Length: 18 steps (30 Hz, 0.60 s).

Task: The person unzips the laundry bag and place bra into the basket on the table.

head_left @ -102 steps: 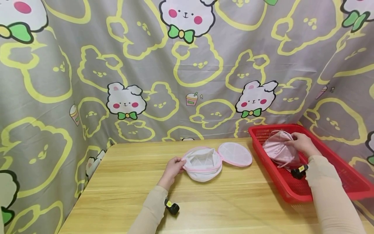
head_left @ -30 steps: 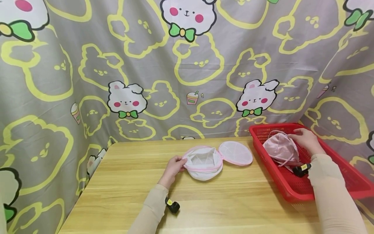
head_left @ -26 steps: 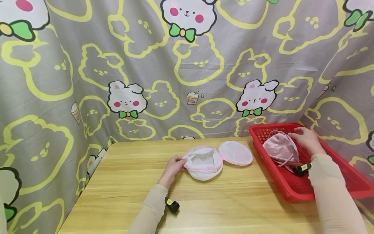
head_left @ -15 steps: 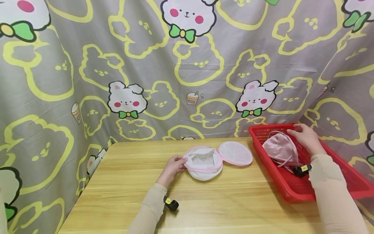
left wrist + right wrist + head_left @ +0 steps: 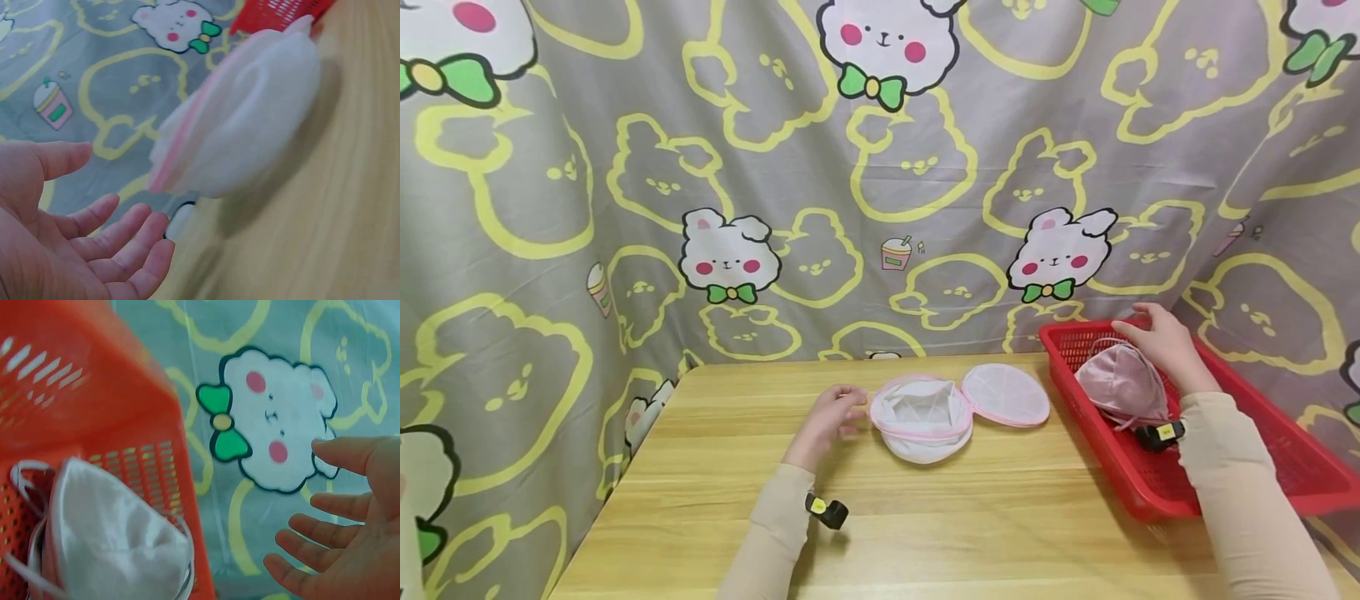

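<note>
A round white mesh laundry bag (image 5: 925, 446) with pink zip edging stands on the table, its round lid (image 5: 1005, 395) flipped out to the right. Just left of its rim is my left hand (image 5: 829, 421), apart from it, fingers loosely spread and holding nothing. The left wrist view shows a gap between those fingers and the bag (image 5: 250, 119). A folded pink satin bra (image 5: 1120, 383) with thin straps lies in the red basket (image 5: 1123, 479). My right hand (image 5: 1165, 343) hovers over the basket's back part, fingers extended. In the right wrist view the bra (image 5: 119, 537) lies clear of that hand.
The basket has raised perforated walls and stands at the table's right side. Behind the wooden table (image 5: 722, 467) hangs a grey patterned curtain (image 5: 820, 167), which also runs along both sides. A small black camera is strapped to each wrist.
My left hand has let go of the laundry bag's rim and drawn back left. My right hand, earlier at the bra, has come off it and risen toward the basket's back edge.
</note>
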Tool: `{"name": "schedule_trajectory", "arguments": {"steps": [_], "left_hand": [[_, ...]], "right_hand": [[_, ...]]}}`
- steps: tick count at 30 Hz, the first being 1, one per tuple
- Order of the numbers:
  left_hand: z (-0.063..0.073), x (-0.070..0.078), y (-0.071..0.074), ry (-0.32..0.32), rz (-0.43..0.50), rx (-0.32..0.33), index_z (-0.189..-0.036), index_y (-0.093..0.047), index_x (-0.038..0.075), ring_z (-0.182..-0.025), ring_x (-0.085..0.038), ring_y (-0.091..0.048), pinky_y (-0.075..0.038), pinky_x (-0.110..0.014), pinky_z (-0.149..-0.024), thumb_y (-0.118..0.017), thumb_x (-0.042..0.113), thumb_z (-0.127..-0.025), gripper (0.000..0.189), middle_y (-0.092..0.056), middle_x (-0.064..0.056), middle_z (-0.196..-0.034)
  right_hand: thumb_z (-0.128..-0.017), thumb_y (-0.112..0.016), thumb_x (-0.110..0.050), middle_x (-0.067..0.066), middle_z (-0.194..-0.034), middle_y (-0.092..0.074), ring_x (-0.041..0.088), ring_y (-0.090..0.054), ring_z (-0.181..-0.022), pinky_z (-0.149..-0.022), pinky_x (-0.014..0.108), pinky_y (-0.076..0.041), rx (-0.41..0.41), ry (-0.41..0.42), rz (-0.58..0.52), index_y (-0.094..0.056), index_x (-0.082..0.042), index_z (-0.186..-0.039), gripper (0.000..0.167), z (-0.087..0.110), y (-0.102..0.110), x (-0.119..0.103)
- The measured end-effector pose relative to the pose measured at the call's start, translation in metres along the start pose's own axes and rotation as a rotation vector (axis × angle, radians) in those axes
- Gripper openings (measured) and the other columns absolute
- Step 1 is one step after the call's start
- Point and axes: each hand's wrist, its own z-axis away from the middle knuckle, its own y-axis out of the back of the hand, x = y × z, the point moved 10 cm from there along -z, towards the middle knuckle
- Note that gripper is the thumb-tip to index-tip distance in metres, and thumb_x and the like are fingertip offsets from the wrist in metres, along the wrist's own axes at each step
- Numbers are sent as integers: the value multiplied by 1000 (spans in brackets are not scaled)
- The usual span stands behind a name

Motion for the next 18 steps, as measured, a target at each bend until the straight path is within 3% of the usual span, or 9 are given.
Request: {"name": "schedule_trajectory", "arguments": {"steps": [5, 10, 18], "left_hand": [[5, 13, 3, -31, -35, -16, -131, -49, 1, -125, -44, -52, -45, -57, -102, -58, 27, -95, 45, -52, -24, -137], [7, 22, 12, -63, -105, 11, -138, -47, 4, -130, -42, -48, -40, -59, -106, -54, 33, -98, 50, -51, -21, -141], [10, 54, 33, -206, -233, 100, -143, -45, 8, -139, -36, -40, -31, -52, -116, -53, 45, -97, 59, -47, -16, -147]], "right_hand": [[-99, -48, -43, 41, -140, -34, 55, -36, -127, -103, 69, -32, -5, 37, -14, -24, 10, -146, 75, 1, -7, -21], [-98, -47, -49, 38, -146, -29, 54, -33, -131, -104, 67, -35, -61, 44, -32, -18, 5, -150, 81, 1, -22, -38], [-99, -44, -52, 32, -154, -22, 53, -27, -138, -109, 68, -27, -97, 121, -46, -15, -1, -154, 80, -9, -44, -80]]}}
